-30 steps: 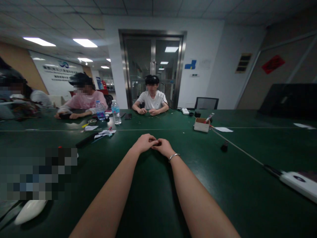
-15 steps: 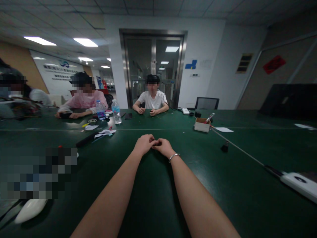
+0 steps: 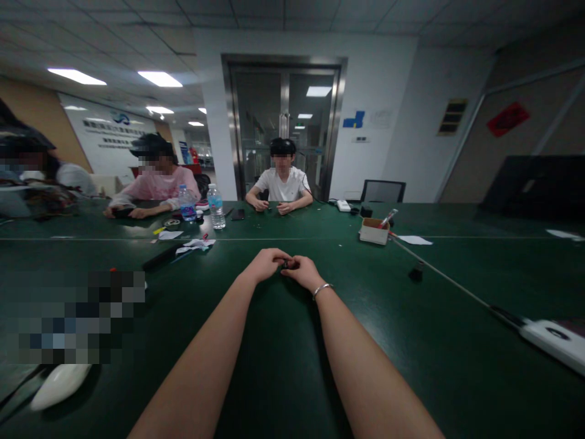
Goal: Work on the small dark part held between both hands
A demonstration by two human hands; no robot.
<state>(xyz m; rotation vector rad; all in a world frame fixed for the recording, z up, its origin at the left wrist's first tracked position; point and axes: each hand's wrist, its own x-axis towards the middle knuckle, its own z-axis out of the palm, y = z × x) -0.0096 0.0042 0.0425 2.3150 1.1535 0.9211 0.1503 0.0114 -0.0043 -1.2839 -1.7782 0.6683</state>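
Between left grip (image 3: 269,264) and right grip (image 3: 303,271) sits a small dark object (image 3: 286,264).

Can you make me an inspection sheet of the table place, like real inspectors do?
Surface: green table with a pale line across it.
Things: small dark thing between the left hand and the right hand; too small to name.
Clutter: two bottles, crumpled papers, a box with something sticking out.
Hands: close together, fingers curled; a bracelet on the right wrist.
Cables: dark cord at a white device on the right.
Surroundings: a person in white across the table, two more people at left, glass doors behind.
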